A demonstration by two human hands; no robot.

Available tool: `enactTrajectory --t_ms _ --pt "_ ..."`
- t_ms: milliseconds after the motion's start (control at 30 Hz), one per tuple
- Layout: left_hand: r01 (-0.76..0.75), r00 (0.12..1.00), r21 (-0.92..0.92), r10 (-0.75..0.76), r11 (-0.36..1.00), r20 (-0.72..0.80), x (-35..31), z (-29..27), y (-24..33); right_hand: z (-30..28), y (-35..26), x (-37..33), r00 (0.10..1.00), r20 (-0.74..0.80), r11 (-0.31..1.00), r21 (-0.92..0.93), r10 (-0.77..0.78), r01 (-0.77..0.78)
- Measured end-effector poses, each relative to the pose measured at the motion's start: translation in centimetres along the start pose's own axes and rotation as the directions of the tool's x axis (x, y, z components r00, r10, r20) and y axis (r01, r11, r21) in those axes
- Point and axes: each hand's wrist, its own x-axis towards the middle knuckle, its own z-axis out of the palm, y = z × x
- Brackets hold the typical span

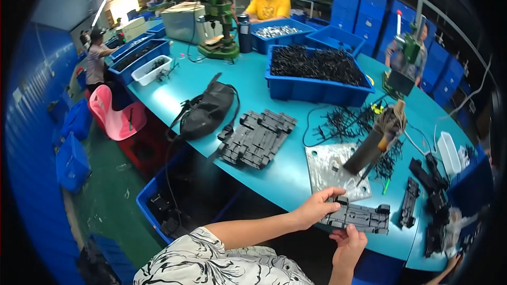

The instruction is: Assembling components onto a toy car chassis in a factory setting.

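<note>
A person's left hand pinches the left end of a flat black part, and the right hand has its thumb at the part's near side. The part is up by the near edge of the blue-green table, just before a metal plate. Smooth tabletop shows between that plate and a black stack. Farther back, a big blue bin is full of thin black bits. Another blue bin has shiny bits. A white tray has dark bits.
</note>
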Motion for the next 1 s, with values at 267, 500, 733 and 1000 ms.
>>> enactTrajectory --t_ms 267,500,733,1000 --pt "0.309 0.950 -0.111 -0.313 0.945 -0.018 0.6 -1.7 1.6 0.7 -0.3 2.2 0.990 0.050 0.991 0.036 0.131 -0.133" --pt "0.287 0.958 -0.115 -0.285 0.951 0.030 1.2 -2.1 1.4 -1.2 -0.8 3.3 0.942 0.121 0.938 0.116 0.314 -0.328" --pt "0.289 0.951 -0.245 -0.248 0.925 0.186 2.8 -3.7 0.5 -0.3 -0.8 4.4 0.965 0.082 0.967 0.034 0.251 -0.254" --pt "0.302 0.953 -0.226 -0.298 0.926 0.052 4.5 -4.4 2.7 1.1 -0.1 6.2 0.952 0.164 0.937 0.196 0.260 -0.290"
